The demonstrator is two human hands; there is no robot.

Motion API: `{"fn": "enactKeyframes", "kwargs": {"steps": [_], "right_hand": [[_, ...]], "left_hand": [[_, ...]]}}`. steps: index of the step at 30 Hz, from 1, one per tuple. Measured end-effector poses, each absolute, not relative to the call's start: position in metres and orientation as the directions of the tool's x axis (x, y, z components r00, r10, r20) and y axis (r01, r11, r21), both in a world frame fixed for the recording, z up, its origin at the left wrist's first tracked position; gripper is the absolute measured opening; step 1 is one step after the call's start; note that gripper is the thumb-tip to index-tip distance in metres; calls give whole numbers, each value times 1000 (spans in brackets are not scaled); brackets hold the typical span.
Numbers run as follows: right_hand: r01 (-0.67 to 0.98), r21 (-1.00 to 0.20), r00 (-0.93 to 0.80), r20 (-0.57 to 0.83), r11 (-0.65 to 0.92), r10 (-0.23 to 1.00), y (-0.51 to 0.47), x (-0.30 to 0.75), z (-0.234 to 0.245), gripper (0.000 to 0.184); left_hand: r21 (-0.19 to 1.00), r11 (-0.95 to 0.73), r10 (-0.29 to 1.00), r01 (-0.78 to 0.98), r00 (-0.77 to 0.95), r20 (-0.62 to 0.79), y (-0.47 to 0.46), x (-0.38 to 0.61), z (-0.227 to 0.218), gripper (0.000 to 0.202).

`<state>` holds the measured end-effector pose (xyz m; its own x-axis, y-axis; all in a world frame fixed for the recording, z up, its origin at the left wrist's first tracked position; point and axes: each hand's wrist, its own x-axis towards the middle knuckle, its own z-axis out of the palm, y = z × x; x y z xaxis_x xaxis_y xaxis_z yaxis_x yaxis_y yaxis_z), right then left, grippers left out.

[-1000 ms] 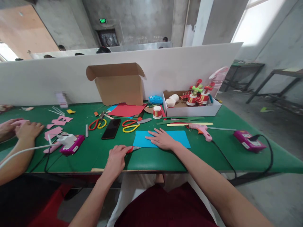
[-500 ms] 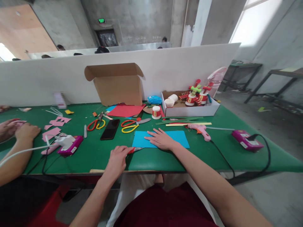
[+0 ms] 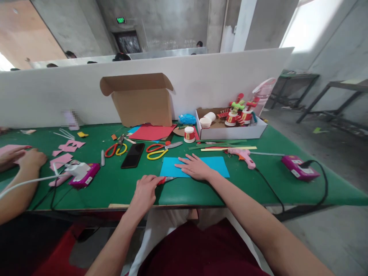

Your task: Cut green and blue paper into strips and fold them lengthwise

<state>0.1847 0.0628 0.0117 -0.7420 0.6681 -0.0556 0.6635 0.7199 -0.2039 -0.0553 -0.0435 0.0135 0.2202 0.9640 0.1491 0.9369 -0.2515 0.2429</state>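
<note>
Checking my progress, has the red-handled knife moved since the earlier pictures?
Yes, the red-handled knife has moved slightly right, away from the black rectangular phone, along the near edge of the blue paper sheet.

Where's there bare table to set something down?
The green table looks bare between the left hand, the phone and the left purple box; also between the glue gun, its cord and the right purple box. It's crowded around the paper cup, with scissors, a cream strip and the white box close by.
</note>
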Motion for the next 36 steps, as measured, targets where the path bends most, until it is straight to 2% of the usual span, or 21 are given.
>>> {"fn": "enactKeyframes", "kwargs": {"steps": [14,36], "right_hand": [[649,-211,-749,-14,730,662,65,185,6,46],[654,-213,-748,-35,726,663,66,184,5,46]], "left_hand": [[262,-277,956,924,239,168,-43,-50,14,53],[288,-292,953,912,252,169,-40,-39,13,52]]}}
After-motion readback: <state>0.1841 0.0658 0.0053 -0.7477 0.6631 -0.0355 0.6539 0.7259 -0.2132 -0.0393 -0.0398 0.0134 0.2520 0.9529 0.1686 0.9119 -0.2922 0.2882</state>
